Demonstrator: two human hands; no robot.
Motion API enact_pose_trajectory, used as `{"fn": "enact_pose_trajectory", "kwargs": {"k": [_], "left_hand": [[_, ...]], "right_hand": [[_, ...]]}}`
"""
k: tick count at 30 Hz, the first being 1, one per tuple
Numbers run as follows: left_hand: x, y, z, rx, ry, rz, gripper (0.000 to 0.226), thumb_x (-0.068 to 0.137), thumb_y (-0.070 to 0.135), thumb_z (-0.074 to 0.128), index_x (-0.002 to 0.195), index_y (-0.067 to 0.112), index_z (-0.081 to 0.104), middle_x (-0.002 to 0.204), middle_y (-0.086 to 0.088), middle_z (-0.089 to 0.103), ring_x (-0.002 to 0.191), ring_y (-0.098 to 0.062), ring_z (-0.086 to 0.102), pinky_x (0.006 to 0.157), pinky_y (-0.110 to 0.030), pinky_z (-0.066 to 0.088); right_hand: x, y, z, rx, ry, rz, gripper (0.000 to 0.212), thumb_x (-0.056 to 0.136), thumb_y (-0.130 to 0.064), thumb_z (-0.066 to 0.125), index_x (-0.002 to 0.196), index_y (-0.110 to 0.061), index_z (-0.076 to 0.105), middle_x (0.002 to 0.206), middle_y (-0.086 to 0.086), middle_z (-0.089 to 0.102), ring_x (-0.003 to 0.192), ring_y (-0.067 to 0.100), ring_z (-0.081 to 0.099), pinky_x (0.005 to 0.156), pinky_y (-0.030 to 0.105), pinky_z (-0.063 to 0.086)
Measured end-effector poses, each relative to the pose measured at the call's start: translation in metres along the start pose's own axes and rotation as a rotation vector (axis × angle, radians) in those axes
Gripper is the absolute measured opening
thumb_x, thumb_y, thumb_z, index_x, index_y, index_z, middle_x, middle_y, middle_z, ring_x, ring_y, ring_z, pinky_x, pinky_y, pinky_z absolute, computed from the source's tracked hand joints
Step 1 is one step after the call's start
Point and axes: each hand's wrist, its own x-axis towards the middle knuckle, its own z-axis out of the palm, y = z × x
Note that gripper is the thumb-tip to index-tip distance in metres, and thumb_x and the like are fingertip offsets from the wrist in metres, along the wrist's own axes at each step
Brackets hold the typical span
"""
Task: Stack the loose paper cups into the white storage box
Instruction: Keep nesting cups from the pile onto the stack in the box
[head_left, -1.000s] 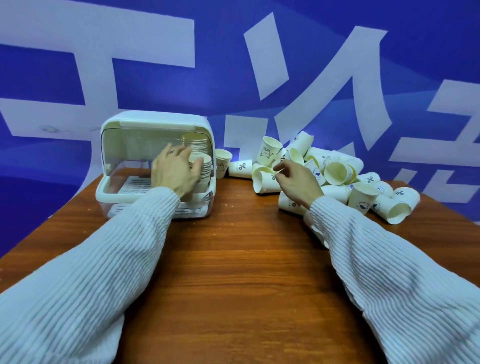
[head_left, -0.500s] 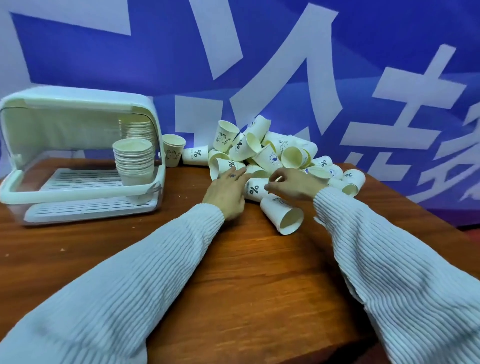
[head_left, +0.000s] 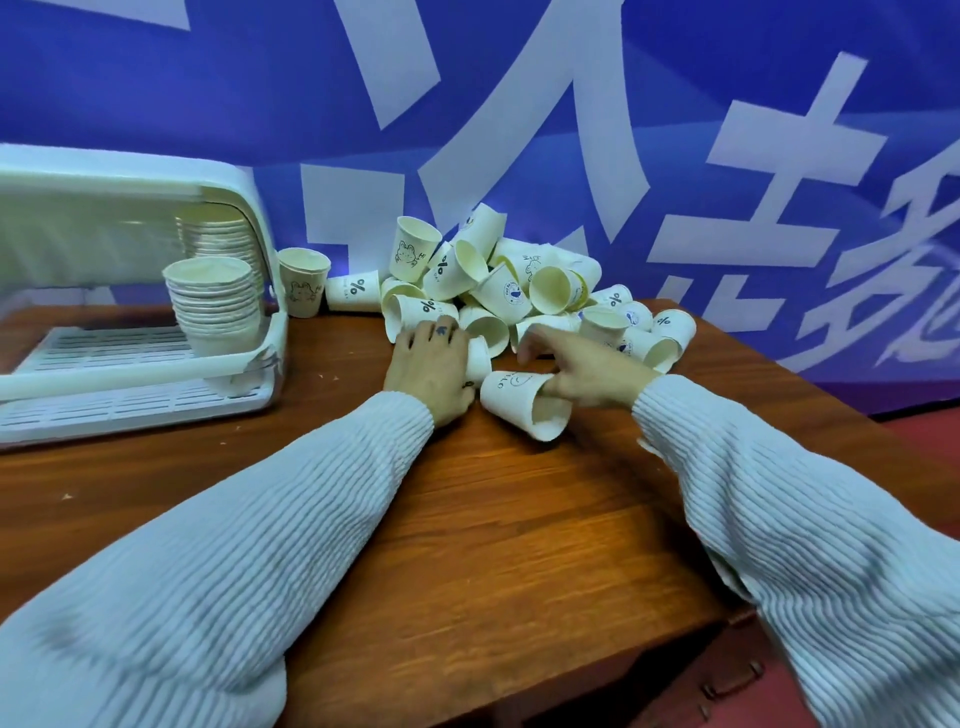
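Observation:
The white storage box (head_left: 130, 371) stands open at the left of the wooden table, with a front stack of nested cups (head_left: 215, 306) and a taller stack (head_left: 221, 234) behind it. A heap of loose paper cups (head_left: 498, 280) lies at the back middle. At the heap's near edge, my left hand (head_left: 431, 369) curls over a cup lying on its side (head_left: 479, 358). My right hand (head_left: 587, 371) stretches its fingers toward the heap, its thumb resting at the rim of another fallen cup (head_left: 519, 402).
One cup (head_left: 304, 283) stands upright just right of the box, and a cup with a % mark (head_left: 353, 293) lies beside it. A blue banner with white lettering hangs right behind the table. The table's edge (head_left: 810, 374) slants down at the right.
My left hand left the stack in the box and moved right to the heap, where it now covers a cup. My right hand slid forward over the fallen cup. My view turned right.

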Motion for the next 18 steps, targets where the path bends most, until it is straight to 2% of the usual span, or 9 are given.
{"fn": "enact_pose_trajectory", "kwargs": {"k": [2, 5, 7, 9, 10, 12, 13, 15, 18], "left_hand": [[-0.003, -0.006, -0.002, -0.074, -0.002, -0.050, 0.066, 0.086, 0.048, 0.064, 0.140, 0.016, 0.044, 0.139, -0.008, 0.046, 0.128, -0.030, 0.046, 0.104, -0.044, 0.038], [-0.007, -0.018, -0.008, -0.166, 0.035, -0.152, 0.062, 0.089, 0.047, 0.064, 0.136, 0.012, 0.045, 0.135, -0.012, 0.049, 0.123, -0.032, 0.050, 0.096, -0.046, 0.044], [-0.009, -0.023, -0.014, -0.207, 0.043, -0.194, 0.062, 0.089, 0.048, 0.065, 0.135, 0.010, 0.045, 0.135, -0.013, 0.049, 0.122, -0.033, 0.051, 0.095, -0.047, 0.045], [-0.014, -0.031, -0.020, -0.225, 0.070, -0.205, 0.065, 0.090, 0.047, 0.065, 0.138, 0.010, 0.044, 0.137, -0.014, 0.048, 0.122, -0.034, 0.052, 0.095, -0.048, 0.045], [-0.016, -0.035, -0.022, -0.238, 0.081, -0.212, 0.066, 0.090, 0.047, 0.065, 0.139, 0.009, 0.043, 0.138, -0.014, 0.048, 0.123, -0.034, 0.052, 0.095, -0.048, 0.045], [-0.020, -0.043, -0.025, -0.272, 0.104, -0.232, 0.069, 0.089, 0.046, 0.066, 0.142, 0.009, 0.042, 0.138, -0.014, 0.047, 0.122, -0.034, 0.053, 0.097, -0.048, 0.046], [-0.023, -0.047, -0.027, -0.294, 0.116, -0.246, 0.068, 0.089, 0.046, 0.067, 0.142, 0.009, 0.042, 0.136, -0.014, 0.048, 0.121, -0.035, 0.054, 0.098, -0.048, 0.046], [-0.029, -0.055, -0.031, -0.339, 0.144, -0.273, 0.066, 0.088, 0.046, 0.068, 0.138, 0.009, 0.045, 0.133, -0.014, 0.050, 0.119, -0.035, 0.055, 0.098, -0.049, 0.047], [-0.037, -0.069, -0.038, -0.368, 0.182, -0.315, 0.065, 0.087, 0.047, 0.068, 0.136, 0.011, 0.047, 0.131, -0.013, 0.051, 0.120, -0.034, 0.055, 0.097, -0.048, 0.047]], "right_hand": [[0.001, -0.001, 0.000, -0.004, 0.145, -0.003, 0.016, 0.086, -0.010, 0.067, 0.099, -0.019, 0.064, 0.102, -0.003, 0.065, 0.098, 0.018, 0.059, 0.083, 0.029, 0.044], [0.004, -0.009, -0.007, -0.004, 0.347, 0.065, 0.009, 0.087, -0.016, 0.070, 0.094, -0.020, 0.074, 0.090, -0.003, 0.064, 0.088, 0.018, 0.056, 0.078, 0.035, 0.044], [0.010, -0.008, -0.011, -0.006, 0.376, 0.119, 0.011, 0.090, -0.025, 0.071, 0.086, -0.016, 0.076, 0.081, 0.002, 0.068, 0.082, 0.022, 0.059, 0.072, 0.035, 0.042], [0.017, -0.010, -0.014, -0.020, 0.334, 0.142, 0.024, 0.091, -0.028, 0.067, 0.072, -0.015, 0.067, 0.074, 0.006, 0.064, 0.079, 0.029, 0.060, 0.066, 0.037, 0.040], [0.021, -0.011, -0.015, -0.023, 0.317, 0.144, 0.021, 0.092, -0.026, 0.065, 0.073, -0.016, 0.064, 0.076, 0.005, 0.061, 0.080, 0.030, 0.059, 0.066, 0.036, 0.040], [0.028, -0.018, -0.016, -0.002, 0.286, 0.165, 0.009, 0.092, -0.022, 0.063, 0.099, -0.017, 0.063, 0.092, 0.002, 0.060, 0.090, 0.025, 0.057, 0.074, 0.036, 0.040], [0.032, -0.022, -0.015, 0.022, 0.290, 0.187, 0.019, 0.092, -0.023, 0.062, 0.109, -0.017, 0.059, 0.098, 0.002, 0.060, 0.092, 0.025, 0.056, 0.077, 0.036, 0.041], [0.039, -0.027, -0.015, 0.035, 0.346, 0.216, 0.016, 0.093, -0.027, 0.060, 0.107, -0.019, 0.056, 0.099, 0.004, 0.064, 0.094, 0.028, 0.057, 0.078, 0.038, 0.044], [0.047, -0.034, -0.015, 0.087, 0.387, 0.242, 0.017, 0.095, -0.038, 0.058, 0.101, -0.027, 0.069, 0.103, -0.001, 0.073, 0.102, 0.026, 0.064, 0.087, 0.042, 0.051]]}}
